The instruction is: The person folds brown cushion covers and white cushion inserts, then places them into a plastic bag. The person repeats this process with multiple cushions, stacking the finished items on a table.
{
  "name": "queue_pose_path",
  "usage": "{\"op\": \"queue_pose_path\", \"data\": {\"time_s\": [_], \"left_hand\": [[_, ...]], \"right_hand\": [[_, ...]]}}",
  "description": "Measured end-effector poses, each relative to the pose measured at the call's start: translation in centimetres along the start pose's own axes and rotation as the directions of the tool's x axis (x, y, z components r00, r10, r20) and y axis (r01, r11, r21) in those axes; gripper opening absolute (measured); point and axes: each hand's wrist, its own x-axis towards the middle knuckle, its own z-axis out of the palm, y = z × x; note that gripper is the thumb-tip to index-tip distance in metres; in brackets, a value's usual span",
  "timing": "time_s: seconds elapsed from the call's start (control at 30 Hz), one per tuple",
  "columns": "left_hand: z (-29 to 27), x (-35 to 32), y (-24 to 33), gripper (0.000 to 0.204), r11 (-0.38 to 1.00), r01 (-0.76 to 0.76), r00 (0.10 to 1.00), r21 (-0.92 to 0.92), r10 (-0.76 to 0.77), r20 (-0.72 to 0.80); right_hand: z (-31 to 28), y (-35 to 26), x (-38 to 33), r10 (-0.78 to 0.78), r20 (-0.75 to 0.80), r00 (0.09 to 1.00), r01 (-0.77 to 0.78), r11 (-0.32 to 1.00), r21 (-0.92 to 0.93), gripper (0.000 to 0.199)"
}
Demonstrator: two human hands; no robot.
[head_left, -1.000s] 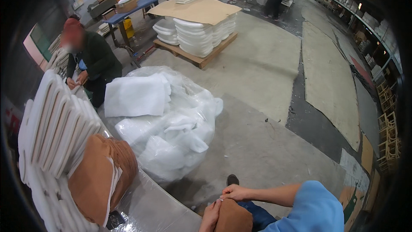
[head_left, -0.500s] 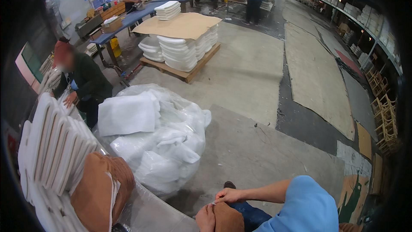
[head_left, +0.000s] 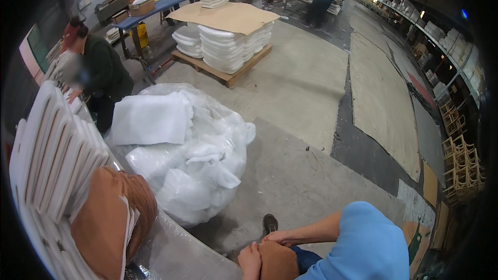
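Observation:
At the lower edge, a brown fabric piece [head_left: 279, 261], seemingly a cushion cover, lies between my two hands. My left hand [head_left: 250, 261] is closed on its left edge, fingers curled over the top corner. My right hand [head_left: 277, 237] pinches the far edge, with the fingertips of both hands close together; what lies between them is too small to make out. To the left, a stack of brown fabric covers [head_left: 101, 225] with white backing leans against white padded cushions [head_left: 57, 150] standing in a row.
A large clear plastic bag of white batting [head_left: 207, 168] bulges beside the plastic-covered table [head_left: 181, 251]. A co-worker [head_left: 104, 67] bends over the far left end. Beyond stands a pallet [head_left: 228, 79] of white pads under cardboard. Shelves [head_left: 441, 41] and rattan frames [head_left: 459, 168] line the right.
My view has shifted slightly. Both hands stay on the brown cover, the right one now lower and nearer the left. The co-worker at left has bent further down.

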Motion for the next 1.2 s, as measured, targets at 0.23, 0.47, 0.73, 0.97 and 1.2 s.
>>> {"op": "queue_pose_path", "data": {"time_s": [0.23,0.47,0.73,0.97,1.2], "left_hand": [[-1.7,-0.3,-0.6,0.046,0.995,-0.09,0.991,0.046,0.094,-0.098],[-5.7,-2.0,2.5,0.062,0.988,0.128,0.97,-0.09,-0.106,0.219],[-0.6,0.0,-1.9,0.06,0.998,-0.01,0.971,-0.054,0.023,0.236],[-1.8,-0.9,0.9,0.047,0.999,0.029,0.999,0.022,-0.03,0.039],[-1.4,-0.7,1.0,0.048,0.99,0.137,0.99,0.021,-0.137,0.035]], "right_hand": [[1.4,-1.1,-1.9,0.016,0.226,0.974,-0.08,0.958,0.275,0.017],[-0.8,0.3,-1.1,-0.082,0.125,0.989,0.056,0.978,0.201,0.028],[-1.2,0.6,-0.6,-0.204,-0.055,0.977,0.196,0.973,-0.126,0.019],[0.6,-1.3,0.4,0.083,-0.074,0.994,-0.084,0.996,-0.014,0.013],[1.3,-1.8,0.7,0.264,-0.017,0.964,-0.264,0.964,0.045,0.017]]}}
